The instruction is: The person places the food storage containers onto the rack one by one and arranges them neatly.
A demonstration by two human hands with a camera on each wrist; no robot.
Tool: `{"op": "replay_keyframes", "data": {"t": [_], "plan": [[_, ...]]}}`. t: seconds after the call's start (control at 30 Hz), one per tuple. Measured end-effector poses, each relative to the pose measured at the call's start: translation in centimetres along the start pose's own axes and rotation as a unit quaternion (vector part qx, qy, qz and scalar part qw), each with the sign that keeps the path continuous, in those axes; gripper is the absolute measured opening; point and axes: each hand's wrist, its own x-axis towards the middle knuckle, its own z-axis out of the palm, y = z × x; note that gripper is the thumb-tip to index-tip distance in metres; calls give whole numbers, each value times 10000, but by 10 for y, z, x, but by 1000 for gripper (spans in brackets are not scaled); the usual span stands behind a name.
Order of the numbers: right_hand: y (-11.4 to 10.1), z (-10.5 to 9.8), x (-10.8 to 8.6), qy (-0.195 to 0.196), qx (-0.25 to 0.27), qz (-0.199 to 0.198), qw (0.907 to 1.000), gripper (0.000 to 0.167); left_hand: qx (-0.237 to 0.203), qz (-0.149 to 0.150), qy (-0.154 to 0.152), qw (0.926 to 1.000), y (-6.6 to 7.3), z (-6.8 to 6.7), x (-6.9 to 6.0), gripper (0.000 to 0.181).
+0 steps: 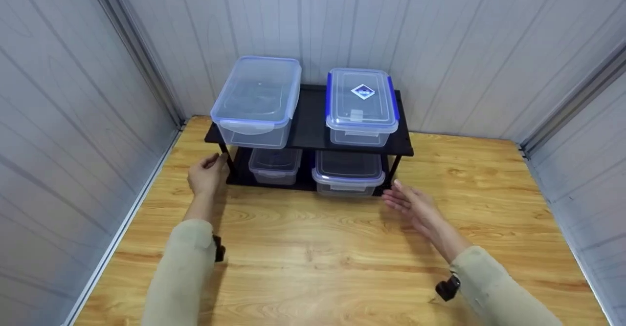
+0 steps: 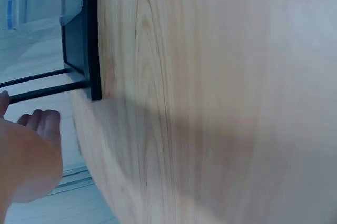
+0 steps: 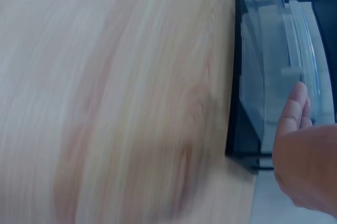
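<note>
A black two-tier rack (image 1: 311,120) stands against the back wall with lidded clear plastic containers on both tiers. On top are a large container (image 1: 257,91) at left and a blue-clipped container (image 1: 363,106) with a diamond label at right. Below sit a smaller container (image 1: 275,164) and a blue-rimmed container (image 1: 348,174). My left hand (image 1: 205,174) is at the rack's left front post, fingers loosely bent; the left wrist view shows thumb and fingers apart. Beside the lower right front corner, my right hand (image 1: 415,206) holds its fingers nearly straight. Contact with the rack is unclear.
The rack stands on a wood-grain tabletop (image 1: 308,257). Pale panelled walls rise at the back (image 1: 440,47), the left (image 1: 58,120) and the right (image 1: 587,160). Each sleeve cuff has a small black device (image 1: 447,288) on it.
</note>
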Motion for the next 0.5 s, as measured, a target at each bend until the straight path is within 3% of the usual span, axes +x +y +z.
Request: {"op": "replay_keyframes", "data": {"t": [0.17,0.3,0.4,0.5], "plan": [[-18,-18,-14,-91,-183,-113,9997,44,291,-76,-526,9982,8,-23,-11,53],[-32,-31,-26,-33,-758,-232,9968,50,787,182,-1139,9902,16,-39,-23,58],[-41,-40,-35,-7,-1772,-439,9832,61,1250,638,-1526,9783,20,-51,-32,62],[-49,-51,-45,-28,-2810,-698,9572,68,1820,1147,-1760,9606,21,-61,-41,62]]}}
